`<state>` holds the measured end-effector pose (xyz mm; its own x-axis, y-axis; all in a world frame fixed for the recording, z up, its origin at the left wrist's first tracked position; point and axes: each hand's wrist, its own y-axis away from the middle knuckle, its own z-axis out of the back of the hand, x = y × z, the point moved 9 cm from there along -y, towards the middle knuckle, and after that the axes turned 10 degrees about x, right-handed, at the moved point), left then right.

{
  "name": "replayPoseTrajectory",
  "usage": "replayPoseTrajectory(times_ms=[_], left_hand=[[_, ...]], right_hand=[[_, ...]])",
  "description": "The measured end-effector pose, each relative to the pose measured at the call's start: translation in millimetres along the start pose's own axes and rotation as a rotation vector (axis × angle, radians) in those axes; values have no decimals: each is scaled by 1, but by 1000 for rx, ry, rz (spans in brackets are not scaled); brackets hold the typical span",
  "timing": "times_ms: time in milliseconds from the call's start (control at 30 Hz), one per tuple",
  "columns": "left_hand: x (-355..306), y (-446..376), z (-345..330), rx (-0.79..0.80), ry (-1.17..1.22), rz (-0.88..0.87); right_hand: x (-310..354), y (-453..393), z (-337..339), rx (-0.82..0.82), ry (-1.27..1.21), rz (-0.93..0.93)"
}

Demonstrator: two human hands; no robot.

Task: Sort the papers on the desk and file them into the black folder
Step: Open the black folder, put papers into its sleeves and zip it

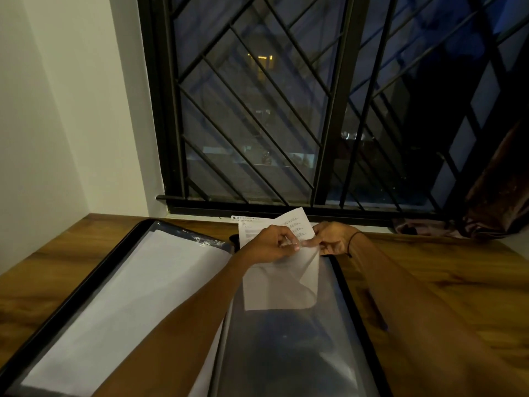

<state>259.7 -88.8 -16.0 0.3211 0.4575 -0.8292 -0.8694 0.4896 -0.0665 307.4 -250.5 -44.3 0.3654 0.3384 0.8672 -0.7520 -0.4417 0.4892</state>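
The black folder [86, 270] lies open across the wooden desk [429, 282]. Its left page holds a white sheet [137, 287] inside a clear sleeve. On the right page is a clear sleeve [286, 353], dark and glossy in its lower half. A printed paper [280, 285] sits partly inside that sleeve's top, with its upper end sticking out toward the window and one flap bent. My left hand [272, 245] pinches the paper at the sleeve's mouth. My right hand [332, 239] grips the paper's right edge beside it.
A dark window [286, 110] with a black metal grille rises just behind the desk. White walls close the left corner. A brown curtain [498, 190] hangs at the far right, its end resting on the desk's back edge.
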Motion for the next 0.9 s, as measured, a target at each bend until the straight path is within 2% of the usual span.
replayPoseTrajectory(times_ms=[200,267,333,433,500,700,767,900], left_hand=[[2,-5,-19,83,-71,24],[1,-6,-20,74,-77,35],[0,-8,-17,34,-83,45],[-4,-7,-17,-8,-83,41],[-5,-6,-15,-32,-84,43],[-4,-4,-6,-101,-71,4],[-3,-4,-6,-104,-76,14],[-8,-3,-11,-101,-77,11]], right_hand=[[-8,11,-5,98,116,-201],[-3,15,-7,69,189,-238],[6,9,-5,-39,144,-139],[18,-7,5,-243,21,155],[20,-9,6,-306,19,216],[6,-2,-4,55,199,-5],[7,-1,2,25,155,6],[10,-6,10,-155,62,118]])
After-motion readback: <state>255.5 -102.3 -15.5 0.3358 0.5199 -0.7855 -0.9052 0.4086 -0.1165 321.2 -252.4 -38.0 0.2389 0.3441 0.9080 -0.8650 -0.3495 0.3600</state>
